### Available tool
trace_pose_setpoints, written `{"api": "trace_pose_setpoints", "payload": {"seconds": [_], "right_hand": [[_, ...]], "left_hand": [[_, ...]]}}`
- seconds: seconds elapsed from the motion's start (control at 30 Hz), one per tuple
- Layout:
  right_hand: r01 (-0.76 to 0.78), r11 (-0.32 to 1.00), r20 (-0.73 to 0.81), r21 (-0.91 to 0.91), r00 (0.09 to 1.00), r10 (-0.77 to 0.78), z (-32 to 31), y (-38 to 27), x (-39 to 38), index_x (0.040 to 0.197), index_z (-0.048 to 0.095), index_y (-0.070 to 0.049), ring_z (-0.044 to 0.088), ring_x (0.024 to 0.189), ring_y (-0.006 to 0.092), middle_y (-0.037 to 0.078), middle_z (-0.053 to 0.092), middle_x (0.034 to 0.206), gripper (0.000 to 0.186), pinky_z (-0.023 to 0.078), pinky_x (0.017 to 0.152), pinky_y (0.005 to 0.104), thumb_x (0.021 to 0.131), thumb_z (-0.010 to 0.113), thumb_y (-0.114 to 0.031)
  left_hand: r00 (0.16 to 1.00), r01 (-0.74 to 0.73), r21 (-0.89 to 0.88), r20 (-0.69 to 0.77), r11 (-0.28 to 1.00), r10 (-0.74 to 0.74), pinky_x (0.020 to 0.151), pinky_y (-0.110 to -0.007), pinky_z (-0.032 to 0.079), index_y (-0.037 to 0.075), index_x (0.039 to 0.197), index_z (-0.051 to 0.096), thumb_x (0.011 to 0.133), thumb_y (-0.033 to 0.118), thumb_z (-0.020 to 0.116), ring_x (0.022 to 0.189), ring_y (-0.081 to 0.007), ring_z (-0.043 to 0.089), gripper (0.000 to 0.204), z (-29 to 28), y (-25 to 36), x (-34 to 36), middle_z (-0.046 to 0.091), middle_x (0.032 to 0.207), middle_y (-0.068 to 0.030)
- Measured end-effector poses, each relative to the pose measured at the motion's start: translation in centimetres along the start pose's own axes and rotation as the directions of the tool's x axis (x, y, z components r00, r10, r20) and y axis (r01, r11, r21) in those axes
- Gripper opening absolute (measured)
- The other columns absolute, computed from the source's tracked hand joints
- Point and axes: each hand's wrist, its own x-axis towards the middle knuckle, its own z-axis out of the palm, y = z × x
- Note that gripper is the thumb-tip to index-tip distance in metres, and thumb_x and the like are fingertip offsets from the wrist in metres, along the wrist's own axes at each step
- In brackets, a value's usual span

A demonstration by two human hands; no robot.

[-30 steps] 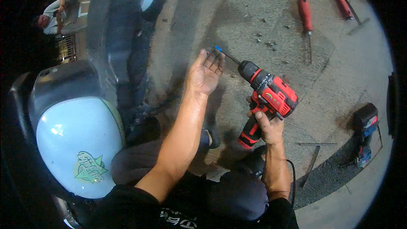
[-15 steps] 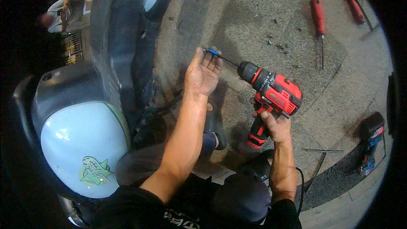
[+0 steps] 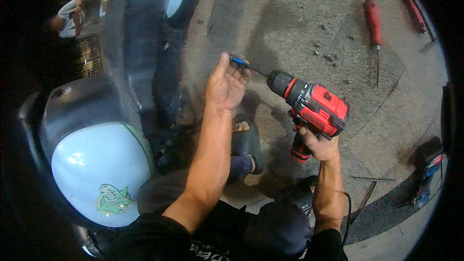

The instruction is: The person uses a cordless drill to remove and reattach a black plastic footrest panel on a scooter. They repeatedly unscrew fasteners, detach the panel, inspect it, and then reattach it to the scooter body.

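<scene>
My right hand (image 3: 320, 144) is wrapped round the grip of a red and black cordless drill (image 3: 321, 108), its chuck pointing up and left. A long thin driver bit (image 3: 256, 70) with a blue band near its tip runs out of the chuck. At that tip, my left hand (image 3: 228, 84) has its palm turned up, thumb and fingertips closed around the banded end. Whether a screw sits on the tip is too small to tell. Just left of this hand rises the dark plastic body of a scooter (image 3: 145, 43).
Several small screws (image 3: 330, 57) lie on the paving. Beyond them are a red-handled screwdriver (image 3: 373, 21) and another red-handled tool (image 3: 412, 9). A blue and black power tool (image 3: 425, 174) and a T-shaped metal rod (image 3: 374, 180) lie at right. A light-blue scooter panel (image 3: 99, 164) stands left; a person sits far left.
The view has shifted slightly, so the ground things sit a little lower and further right. My drill has turned a little, and my left hand stays at the bit's end.
</scene>
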Motion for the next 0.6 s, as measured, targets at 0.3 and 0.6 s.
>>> {"api": "trace_pose_setpoints", "payload": {"seconds": [0.3, 0.6], "right_hand": [[0.200, 0.980, 0.068, -0.015, 0.978, -0.198, 5.3, 0.6, 3.9, 0.110, 0.066, -0.003, 0.064, 0.087, 0.0141, 0.004, 0.069, 0.096, 0.030, 0.053, 0.082, 0.0329, 0.080, 0.070, -0.003], [0.171, 0.983, 0.146, 0.071, 0.973, -0.180, 7.0, -1.2, 5.5, 0.109, 0.065, -0.002, 0.063, 0.093, 0.0175, 0.007, 0.066, 0.102, 0.033, 0.051, 0.087, 0.0332, 0.076, 0.068, 0.000]], "left_hand": [[0.958, -0.227, -0.274, 0.110, 0.934, 0.265, 0.089, -0.038, 0.047, 0.006, 0.111, 0.062, 0.100, 0.023, 0.055, 0.097, -0.0215, 0.058, 0.021, 1.3, 4.1, 0.2, 0.065, 0.101, -0.0058], [0.953, -0.211, -0.487, 0.088, 0.848, 0.288, 0.088, -0.039, 0.048, 0.005, 0.112, 0.062, 0.101, 0.021, 0.053, 0.097, -0.0198, 0.060, 0.021, 2.3, 6.6, -0.8, 0.067, 0.105, -0.0050]]}}
